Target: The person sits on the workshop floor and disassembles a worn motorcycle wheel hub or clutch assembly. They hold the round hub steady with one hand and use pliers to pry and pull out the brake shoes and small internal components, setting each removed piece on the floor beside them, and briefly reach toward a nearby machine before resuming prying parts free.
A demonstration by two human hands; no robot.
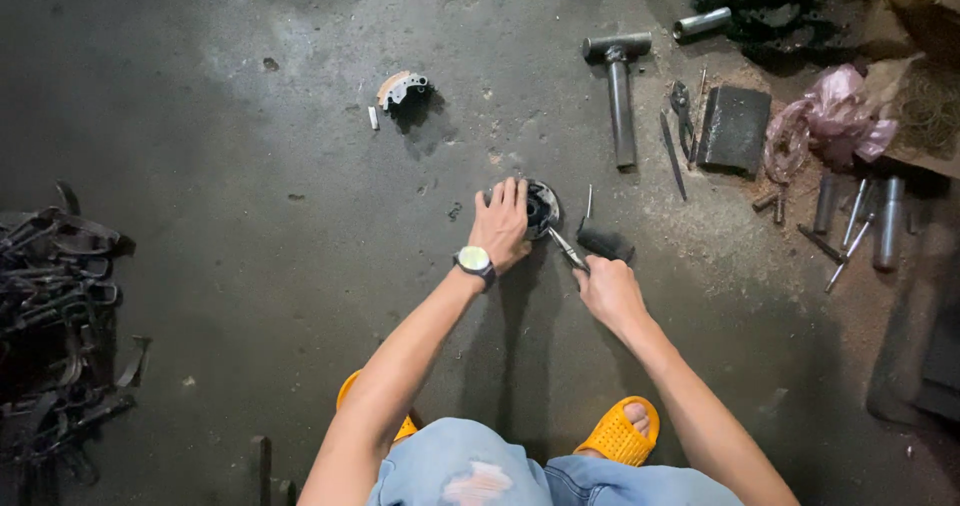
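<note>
Grimy concrete floor, seen from above. Left hand lies flat on a round metal part at centre, steadying it. Right hand, fingers closed around pliers, works the part's rim at five o'clock. A hammer lies at one o'clock.

We press our left hand flat on a round dark metal part on the concrete floor. Just right of that grip, our right hand holds pliers, tips at the part's edge. A hammer lies well beyond.
</note>
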